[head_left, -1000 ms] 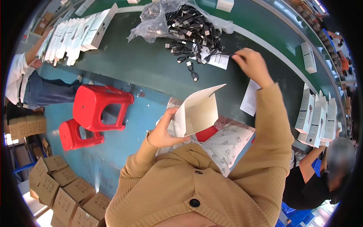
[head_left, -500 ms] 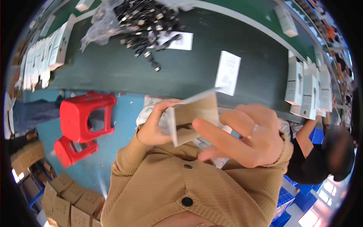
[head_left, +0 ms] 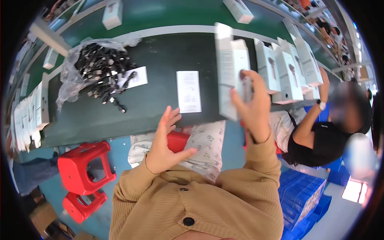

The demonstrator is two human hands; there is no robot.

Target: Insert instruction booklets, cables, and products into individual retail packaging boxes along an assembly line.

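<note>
My right hand (head_left: 255, 105) has its fingers and thumb round a tall white box (head_left: 227, 66) at the table's near edge, right of centre. The box stands roughly upright with a flap raised at its far end. My left hand (head_left: 166, 142) is empty, fingers spread, just short of the table edge. Beyond it a white printed sheet (head_left: 189, 92) lies flat on the dark table (head_left: 160, 52). A heap of black cables (head_left: 100, 66) with metal plugs spills from a clear plastic bag (head_left: 66, 80) at left, some lying on another white paper (head_left: 140, 76).
Several white boxes (head_left: 286, 74) stand at the right, beside a person in black (head_left: 320, 142). More white boxes (head_left: 30, 114) line the left end. Two boxes sit on the green strip beyond. Red stools (head_left: 84, 168) stand on the floor at left, blue crates (head_left: 300, 196) at right.
The open box in my left hand is gone from it, and that hand is now empty. My right hand has reached forward and grips a white box by the right-hand row. The view has shifted right.
</note>
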